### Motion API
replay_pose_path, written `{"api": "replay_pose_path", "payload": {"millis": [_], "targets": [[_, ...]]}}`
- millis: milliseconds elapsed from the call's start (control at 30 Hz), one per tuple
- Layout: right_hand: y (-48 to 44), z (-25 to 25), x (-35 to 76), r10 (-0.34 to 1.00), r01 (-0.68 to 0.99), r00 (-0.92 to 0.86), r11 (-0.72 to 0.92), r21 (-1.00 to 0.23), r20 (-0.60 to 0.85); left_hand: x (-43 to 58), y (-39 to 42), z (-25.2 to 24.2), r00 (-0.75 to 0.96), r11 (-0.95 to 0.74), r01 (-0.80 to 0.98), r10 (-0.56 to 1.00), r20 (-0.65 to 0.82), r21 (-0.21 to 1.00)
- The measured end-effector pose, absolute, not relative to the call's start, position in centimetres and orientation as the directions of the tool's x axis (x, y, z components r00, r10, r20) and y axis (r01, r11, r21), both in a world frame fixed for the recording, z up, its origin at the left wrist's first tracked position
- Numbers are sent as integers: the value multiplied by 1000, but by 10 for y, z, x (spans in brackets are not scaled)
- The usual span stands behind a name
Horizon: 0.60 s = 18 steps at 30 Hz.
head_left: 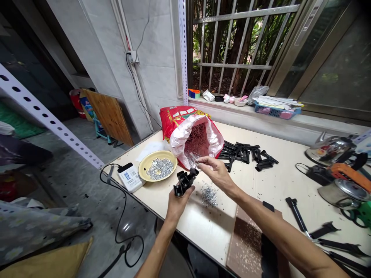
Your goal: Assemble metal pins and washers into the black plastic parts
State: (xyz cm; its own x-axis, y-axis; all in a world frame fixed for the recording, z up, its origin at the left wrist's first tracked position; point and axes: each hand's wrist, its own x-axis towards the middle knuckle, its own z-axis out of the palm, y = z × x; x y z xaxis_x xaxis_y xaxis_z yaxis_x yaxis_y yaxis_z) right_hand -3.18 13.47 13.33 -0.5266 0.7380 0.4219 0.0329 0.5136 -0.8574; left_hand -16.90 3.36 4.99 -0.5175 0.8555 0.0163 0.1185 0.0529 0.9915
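Observation:
My left hand (176, 204) is closed around a bunch of black plastic brackets (184, 182), held above the table near its front edge. My right hand (213, 170) is in a pinch at the upper end of these brackets, with what looks like a thin metal pin (197, 165) at its fingertips. Right behind the fingers, a red woven bag (176, 119) lies on its side, its white mouth open and full of thin pins (197, 141). Below my right hand, small silvery metal pieces (208, 195) lie in a loose pile.
A yellow plate (142, 173) of small metal pieces stands left, beside a white power bank (130, 178) with a cable. Black parts (246, 152) lie behind my right hand. A brown board (243, 239) is under my right forearm. A kettle (327, 148) and metal pot (342, 193) stand right.

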Motion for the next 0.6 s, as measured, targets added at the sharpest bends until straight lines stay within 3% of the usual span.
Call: {"api": "replay_pose_path", "payload": {"millis": [67, 133, 300, 367, 467, 533, 600], "targets": [[139, 137, -21, 618, 146, -604, 707, -692, 503, -172, 32, 53, -511, 13, 203, 855, 95, 979], [141, 139, -12, 508, 244, -710, 827, -506, 488, -175, 32, 56, -510, -8, 277, 847, 154, 961], [130, 141, -9, 403, 356, -832, 915, -191, 381, -177, 33, 54, -450, -38, 474, 848, 279, 880], [128, 146, -10, 329, 270, -878, 940, -208, 348, -175, 34, 51, -410, -56, 491, 866, 287, 869], [142, 153, -11, 276, 111, -874, 915, -389, 399, -171, 35, 49, -472, 4, 305, 869, 147, 952], [164, 153, -15, 389, 151, -808, 863, -483, 442, -169, 35, 48, -521, 70, 85, 854, -16, 994], [189, 145, -24, 588, 378, -736, 768, -517, 337, -168, 35, 47, -540, 99, -75, 832, -124, 992]]}}
